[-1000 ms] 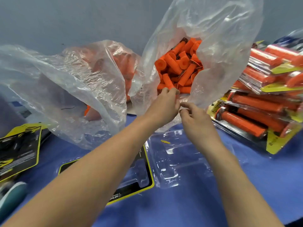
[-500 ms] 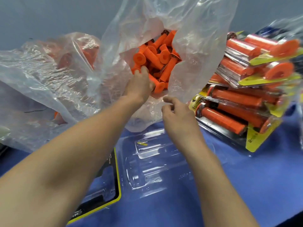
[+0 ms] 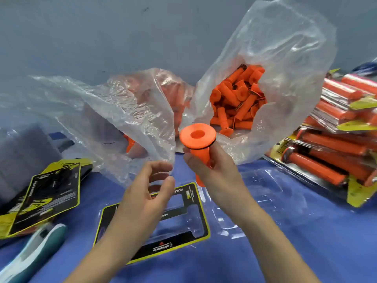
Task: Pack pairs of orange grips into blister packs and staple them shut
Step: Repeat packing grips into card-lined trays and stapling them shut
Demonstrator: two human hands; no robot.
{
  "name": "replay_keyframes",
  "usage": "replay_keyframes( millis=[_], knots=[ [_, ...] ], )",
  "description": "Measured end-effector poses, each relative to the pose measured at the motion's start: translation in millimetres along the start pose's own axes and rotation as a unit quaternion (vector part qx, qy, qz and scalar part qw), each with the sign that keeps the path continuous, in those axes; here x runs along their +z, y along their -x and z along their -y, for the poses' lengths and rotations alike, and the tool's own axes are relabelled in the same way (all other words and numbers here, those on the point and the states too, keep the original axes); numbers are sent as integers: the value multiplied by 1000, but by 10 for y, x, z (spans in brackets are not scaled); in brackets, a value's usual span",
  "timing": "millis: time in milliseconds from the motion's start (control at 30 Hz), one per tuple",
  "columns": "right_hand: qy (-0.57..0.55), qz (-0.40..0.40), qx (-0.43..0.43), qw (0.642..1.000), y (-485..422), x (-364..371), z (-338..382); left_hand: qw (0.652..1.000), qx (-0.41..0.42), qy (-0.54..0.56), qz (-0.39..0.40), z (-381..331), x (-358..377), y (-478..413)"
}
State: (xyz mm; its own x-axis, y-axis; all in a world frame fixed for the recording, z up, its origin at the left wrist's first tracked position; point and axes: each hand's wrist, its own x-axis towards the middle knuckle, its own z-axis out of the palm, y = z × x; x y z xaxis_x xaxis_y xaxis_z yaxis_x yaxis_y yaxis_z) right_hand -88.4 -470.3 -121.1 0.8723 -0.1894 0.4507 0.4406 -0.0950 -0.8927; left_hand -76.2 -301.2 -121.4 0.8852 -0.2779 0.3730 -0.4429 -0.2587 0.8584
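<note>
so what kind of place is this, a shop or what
Probably a small packing bench: a clear plastic bag of loose orange grips, a stack of filled yellow-carded blister packs, and an empty clear plastic blister tray below the right hand gripping one orange flanged grip.

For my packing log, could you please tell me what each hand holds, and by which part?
The right hand grips an orange flanged tubular grip by its shaft, below the flange; the left hand holds nothing.
</note>
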Motion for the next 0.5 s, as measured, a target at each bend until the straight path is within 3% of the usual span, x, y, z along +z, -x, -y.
replay_keyframes(
  millis=[100, 233, 500],
  knots=[
    [58, 45, -10, 997, 89, 202, 12, 991, 85, -70, -72, -58, -292, 139],
    [75, 104, -21, 992, 145, 389, 1, 959, 200, -184, -84, 7, -421, 199],
    [101, 138, -28, 985, 225, 520, -18, 925, 263, -246, -118, 66, -498, 236]
  ],
)
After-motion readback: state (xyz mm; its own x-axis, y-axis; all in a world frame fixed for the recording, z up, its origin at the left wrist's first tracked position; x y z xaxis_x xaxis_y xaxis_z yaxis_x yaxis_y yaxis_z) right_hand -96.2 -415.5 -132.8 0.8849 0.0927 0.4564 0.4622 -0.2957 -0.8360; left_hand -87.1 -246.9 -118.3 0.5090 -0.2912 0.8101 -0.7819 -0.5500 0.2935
